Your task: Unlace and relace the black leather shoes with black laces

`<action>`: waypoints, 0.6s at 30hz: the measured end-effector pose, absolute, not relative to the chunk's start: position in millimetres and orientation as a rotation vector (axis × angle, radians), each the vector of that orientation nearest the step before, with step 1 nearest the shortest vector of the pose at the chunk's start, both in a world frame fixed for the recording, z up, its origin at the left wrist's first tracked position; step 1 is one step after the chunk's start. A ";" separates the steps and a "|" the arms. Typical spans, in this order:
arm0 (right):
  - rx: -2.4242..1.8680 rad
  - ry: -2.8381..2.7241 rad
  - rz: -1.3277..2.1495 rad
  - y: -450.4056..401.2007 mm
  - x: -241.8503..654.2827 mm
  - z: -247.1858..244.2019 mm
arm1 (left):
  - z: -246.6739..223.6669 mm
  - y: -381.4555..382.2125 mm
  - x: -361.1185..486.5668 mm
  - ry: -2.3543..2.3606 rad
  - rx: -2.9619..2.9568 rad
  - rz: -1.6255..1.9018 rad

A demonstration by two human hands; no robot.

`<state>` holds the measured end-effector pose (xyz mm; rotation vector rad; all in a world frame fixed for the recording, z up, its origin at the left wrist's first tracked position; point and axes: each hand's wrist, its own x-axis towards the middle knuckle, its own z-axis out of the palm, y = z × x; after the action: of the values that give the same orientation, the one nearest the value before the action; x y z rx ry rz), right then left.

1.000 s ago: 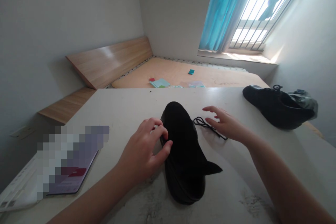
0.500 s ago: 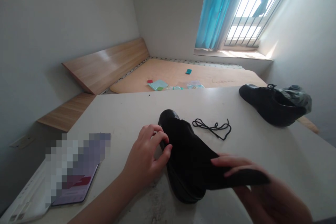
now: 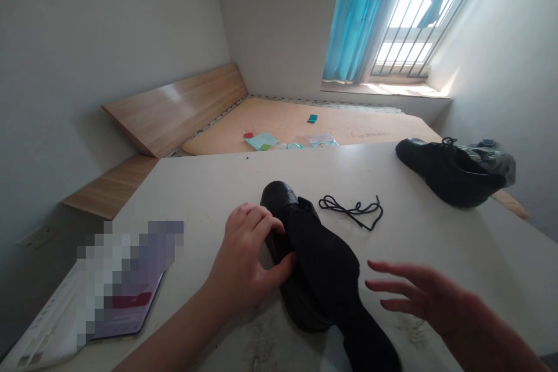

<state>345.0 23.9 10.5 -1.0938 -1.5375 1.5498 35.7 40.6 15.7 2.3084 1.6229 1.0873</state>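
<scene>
A black shoe (image 3: 279,195) lies on the white table, its toe pointing away from me. My left hand (image 3: 250,250) grips the shoe's left side, fingers over its upper edge and thumb near the opening. A flat black insole (image 3: 329,250) rests on top of the shoe and stretches toward the bottom edge of the view. To the right of the insole, my right hand (image 3: 425,296) is apart from it, with fingers spread and nothing held. A looped black shoelace (image 3: 357,209) lies on the table beyond the shoe, to its right.
Another black shoe (image 3: 453,177), laced and stuffed with greyish plastic, stands at the table's right rear. A phone-like purple item (image 3: 126,319) lies at the left beside a white object (image 3: 56,331). Behind the table, a bed (image 3: 370,125) holds small packets.
My right hand has let go of the insole and moved slightly right. The insole has swung round, its near end now pointing toward me. My left hand stays on the shoe.
</scene>
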 end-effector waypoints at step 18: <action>-1.021 -2.200 0.974 36.9 282.5 27.7 | 63.2 47.2 77.7 1.591 2.230 0.522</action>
<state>282.5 36.9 27.7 -1.0207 -2.1999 0.9745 77.7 47.2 63.2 2.2302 1.5905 0.5222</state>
